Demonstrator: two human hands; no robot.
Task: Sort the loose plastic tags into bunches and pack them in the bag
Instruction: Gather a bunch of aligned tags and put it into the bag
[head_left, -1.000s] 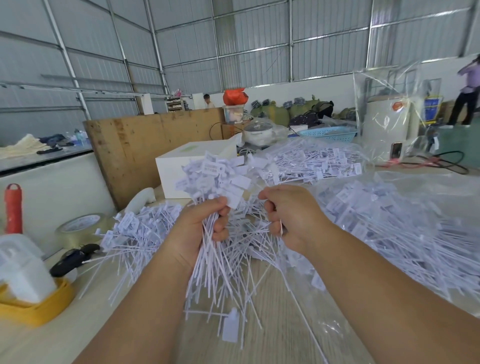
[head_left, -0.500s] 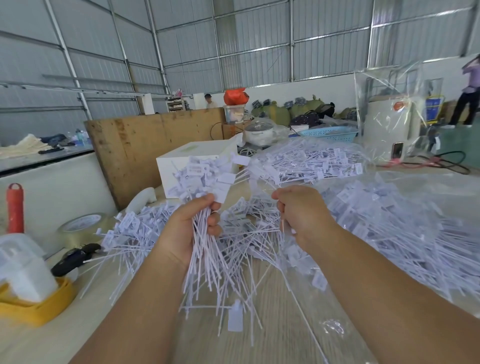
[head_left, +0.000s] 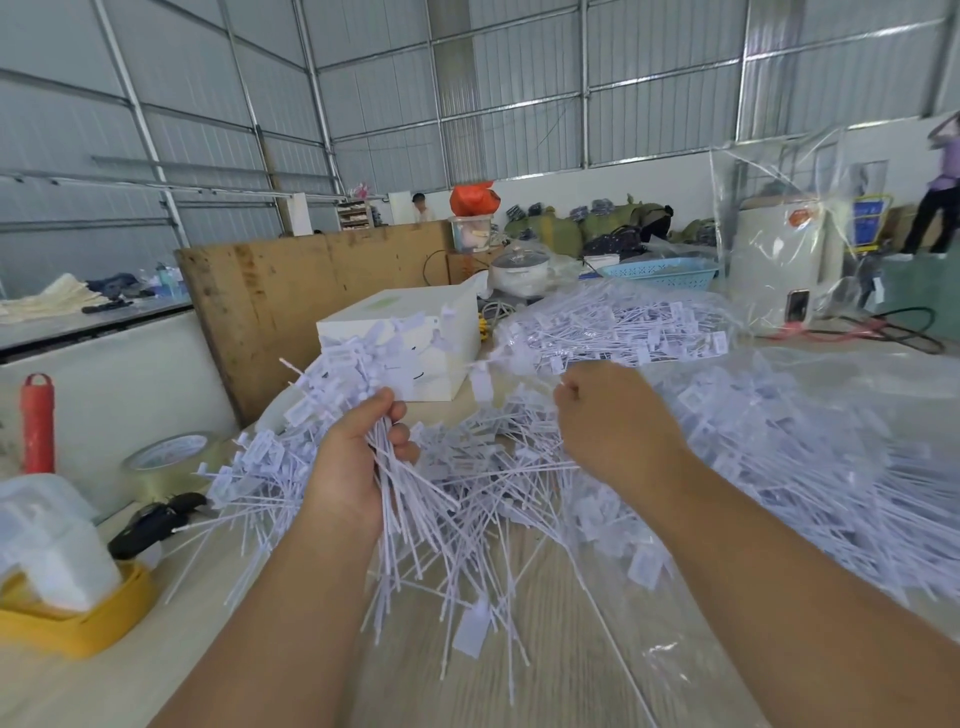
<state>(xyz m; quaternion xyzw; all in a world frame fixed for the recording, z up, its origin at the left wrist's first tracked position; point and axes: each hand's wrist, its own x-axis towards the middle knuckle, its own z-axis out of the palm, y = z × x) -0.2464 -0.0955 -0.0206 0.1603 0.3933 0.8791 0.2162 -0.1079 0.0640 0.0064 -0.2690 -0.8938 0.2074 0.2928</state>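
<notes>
My left hand (head_left: 356, 467) grips a thick bunch of white plastic tags (head_left: 358, 364) by the stems, label heads fanned up and to the left, thin tails hanging down over the table. My right hand (head_left: 608, 426) is curled over the loose pile of tags (head_left: 498, 467) in the middle and pinches a few stems there. A clear plastic bag (head_left: 779, 452) full of tags lies at the right, and a further filled bag (head_left: 613, 327) rests behind my right hand.
A white box (head_left: 436, 338) stands behind the pile, a plywood board (head_left: 291, 301) behind that. At the left are a tape roll (head_left: 161, 462), a black tool (head_left: 156, 519), a yellow tray (head_left: 78, 629) and a red handle (head_left: 37, 421). People stand far off.
My left hand has tilted the bunch to the left and lowered it a little. My right hand has shifted rightward, away from the bunch, staying over the loose pile.
</notes>
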